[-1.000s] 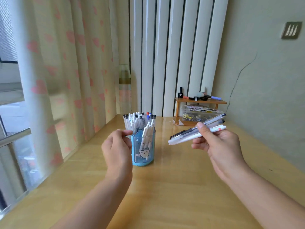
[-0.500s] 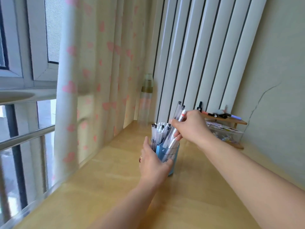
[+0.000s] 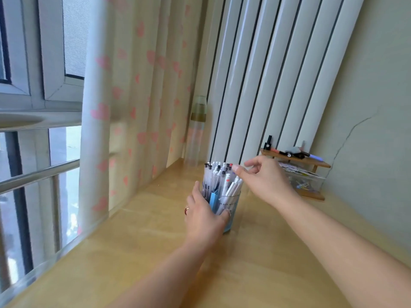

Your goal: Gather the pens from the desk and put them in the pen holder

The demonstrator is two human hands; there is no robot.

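Pens (image 3: pixel 219 177) stand packed upright in the pen holder (image 3: pixel 231 204), a clear round cup with a blue lower part and a blue divider inside, set on the wooden desk (image 3: pixel 138 258). Most of them are white or clear with dark caps, and one cap near the top is red. A line of small dark lettering runs round the holder's wall; it is too small and blurred to read.

Nearest the camera, the left hand (image 3: pixel 203 215) wraps round the holder from the near side, thumb on the right of its wall and fingers on the left, with a ring on one finger. Just beyond, the right hand (image 3: pixel 263 177) hovers at the pen tops with fingers loosely spread, holding nothing; its fingertips are at the red cap, though actual contact cannot be made out.

Farther back to the right, a small wooden shelf (image 3: pixel 297 160) carries markers on top and a clear box of small items beneath. A clear bottle (image 3: pixel 196 132) stands at the desk's far corner, beside a curtain (image 3: pixel 133 90) printed with pink hearts and a white ribbed panel (image 3: pixel 266 70).
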